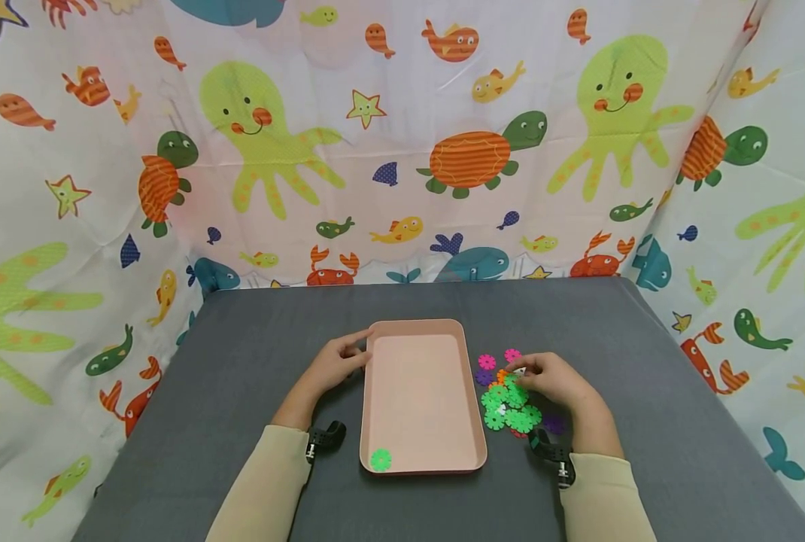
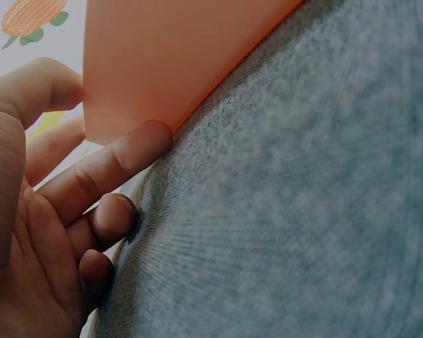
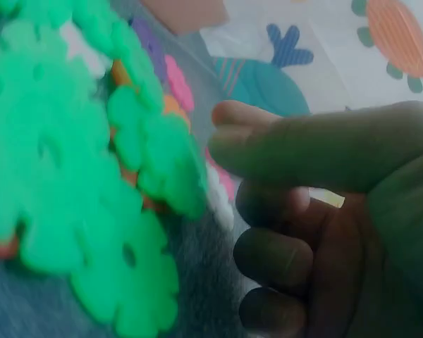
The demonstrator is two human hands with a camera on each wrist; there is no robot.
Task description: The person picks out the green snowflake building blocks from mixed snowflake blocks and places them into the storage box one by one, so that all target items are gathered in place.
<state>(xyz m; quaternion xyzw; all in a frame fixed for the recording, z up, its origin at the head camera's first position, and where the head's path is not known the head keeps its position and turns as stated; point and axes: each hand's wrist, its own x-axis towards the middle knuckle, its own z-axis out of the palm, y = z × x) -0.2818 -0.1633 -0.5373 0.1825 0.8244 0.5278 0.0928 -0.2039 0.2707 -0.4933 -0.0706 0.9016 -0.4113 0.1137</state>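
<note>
A pink rectangular tray [image 1: 423, 391] lies on the table, one green notched plastic disc [image 1: 381, 460] in its near left corner. My left hand [image 1: 335, 363] is at the tray's far left side, its fingertips touching the outer wall, as the left wrist view also shows. To the right of the tray is a loose pile of flower-shaped notched discs [image 1: 504, 406], mostly green, with pink, purple, orange, white and red ones. Over its far right side reaches my right hand [image 1: 557, 380], fingers bent, thumb and forefinger close beside a green disc [image 3: 173, 165]. No disc shows between those fingertips.
A grey cloth [image 1: 274, 316] covers the table. Behind and on both sides hangs a white curtain [image 1: 402, 203] printed with sea animals. Black wrist straps [image 1: 324, 439] sit below both hands, and a purple disc [image 1: 554, 424] lies near the right one.
</note>
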